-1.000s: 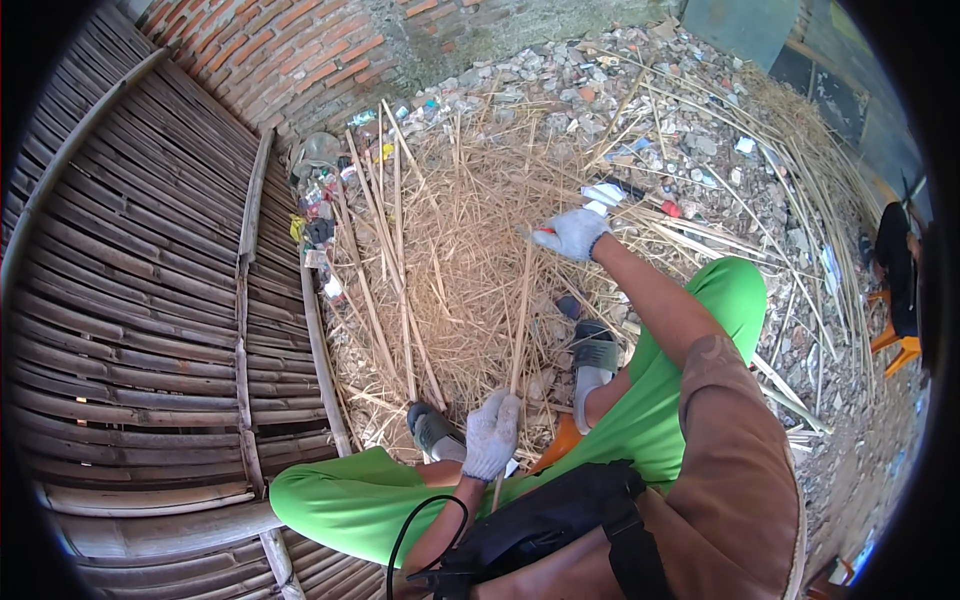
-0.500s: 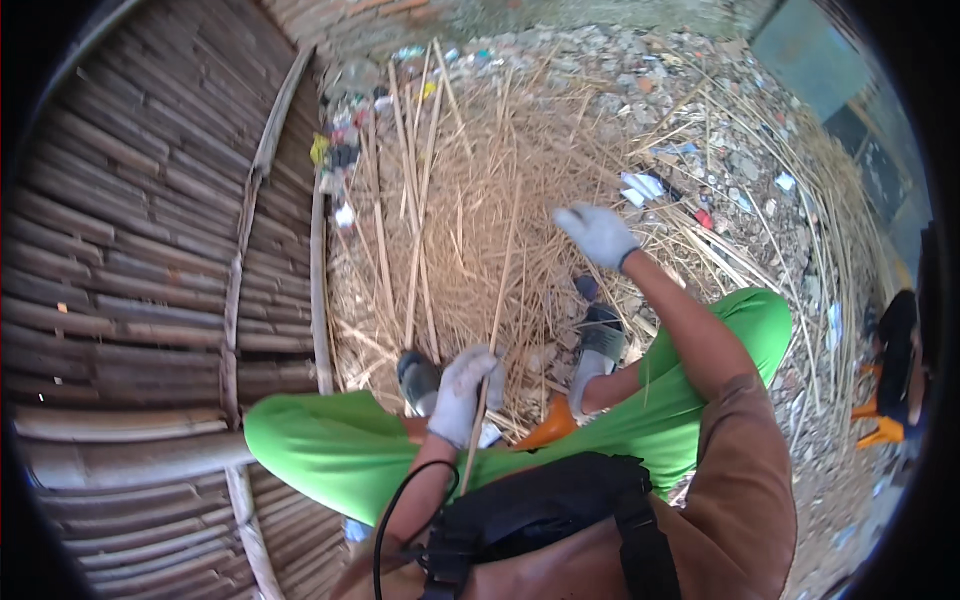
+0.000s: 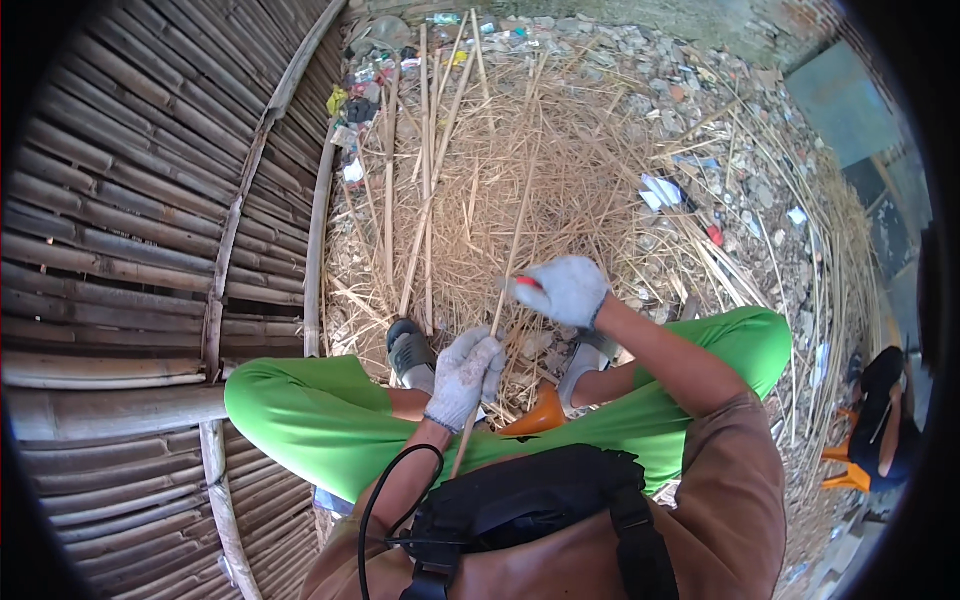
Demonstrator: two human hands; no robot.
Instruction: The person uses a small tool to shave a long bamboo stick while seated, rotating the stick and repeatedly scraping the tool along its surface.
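My left hand (image 3: 466, 375), in a pale work glove, is closed around a long thin bamboo strip (image 3: 519, 220). The strip slants from beside my waist up and away over the shavings. My right hand (image 3: 568, 291), also gloved, grips a small red-handled knife (image 3: 526, 283). Its short blade, blurred and partly hidden, lies at the strip a little beyond my left hand. Between my feet, below the hands, an orange plastic piece (image 3: 540, 414) shows.
Bamboo shavings (image 3: 580, 190) cover the ground ahead, with several longer strips (image 3: 389, 180) lying at left. A bamboo-pole wall (image 3: 130, 260) rises on the left. Rubble and litter spread at the right, beside a strip pile (image 3: 810, 220). Another person (image 3: 885, 420) sits at far right.
My right hand has come nearer, down and left, to the strip by my left hand, and the red handle now shows. My left hand keeps its hold. The view has shifted slightly.
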